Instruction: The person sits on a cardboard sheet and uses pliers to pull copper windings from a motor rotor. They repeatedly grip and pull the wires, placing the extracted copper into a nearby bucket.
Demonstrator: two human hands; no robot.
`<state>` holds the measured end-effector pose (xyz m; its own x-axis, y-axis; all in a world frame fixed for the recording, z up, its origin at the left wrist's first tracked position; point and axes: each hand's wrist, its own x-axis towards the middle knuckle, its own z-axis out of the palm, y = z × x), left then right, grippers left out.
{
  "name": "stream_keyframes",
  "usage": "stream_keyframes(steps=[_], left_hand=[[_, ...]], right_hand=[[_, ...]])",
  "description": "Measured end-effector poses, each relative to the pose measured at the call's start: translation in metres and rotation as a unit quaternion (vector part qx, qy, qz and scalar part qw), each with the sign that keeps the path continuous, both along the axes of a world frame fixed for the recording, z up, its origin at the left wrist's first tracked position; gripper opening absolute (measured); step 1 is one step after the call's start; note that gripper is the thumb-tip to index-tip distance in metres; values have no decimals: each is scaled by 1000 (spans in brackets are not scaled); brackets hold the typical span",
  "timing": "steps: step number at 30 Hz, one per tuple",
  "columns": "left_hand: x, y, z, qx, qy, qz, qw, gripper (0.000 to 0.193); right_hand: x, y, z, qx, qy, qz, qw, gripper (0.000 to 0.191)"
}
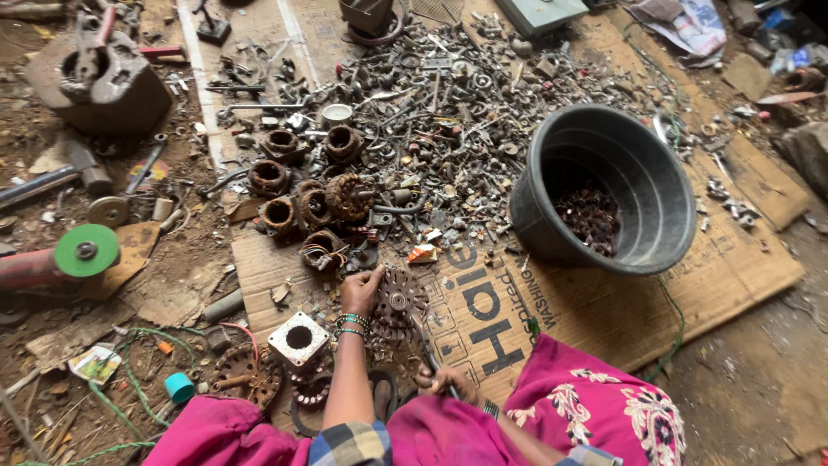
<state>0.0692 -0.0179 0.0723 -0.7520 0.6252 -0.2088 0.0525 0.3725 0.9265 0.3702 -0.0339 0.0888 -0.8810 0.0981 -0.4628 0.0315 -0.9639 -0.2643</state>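
Observation:
My left hand [360,290] rests on the edge of a round rusty motor core with radial copper windings [398,304], holding it down on the cardboard sheet [604,302]. My right hand [448,380] is closed around the handle of a thin dark tool [429,354] whose tip points up toward the core. Bangles sit on both wrists. Pink cloth with a white pattern covers my knees at the bottom of the view.
A dark round tub [604,185] holding copper bits stands at the right. Several rusty motor stators [302,203] and a spread of metal scrap [431,112] lie ahead. A grinder with a green disc [86,250], a hammer [60,173] and a square stator [298,338] lie left.

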Motion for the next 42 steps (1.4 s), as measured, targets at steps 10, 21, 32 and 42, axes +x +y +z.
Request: stream_keyframes(steps=[10, 21, 32, 42], left_hand=[[-2, -6, -9, -11, 3, 13, 1000, 59], [27, 23, 12, -173, 15, 26, 984, 50], [35, 15, 26, -242, 43, 59, 967, 50], [14, 14, 10, -180, 13, 10, 983, 55]], right_hand=[[-13, 26, 19, 295, -156, 161, 929, 17], [0, 28, 16, 561, -386, 258, 686, 32], [2, 12, 7, 707, -127, 222, 660, 15], [5, 1, 0, 765, -47, 159, 622, 18]])
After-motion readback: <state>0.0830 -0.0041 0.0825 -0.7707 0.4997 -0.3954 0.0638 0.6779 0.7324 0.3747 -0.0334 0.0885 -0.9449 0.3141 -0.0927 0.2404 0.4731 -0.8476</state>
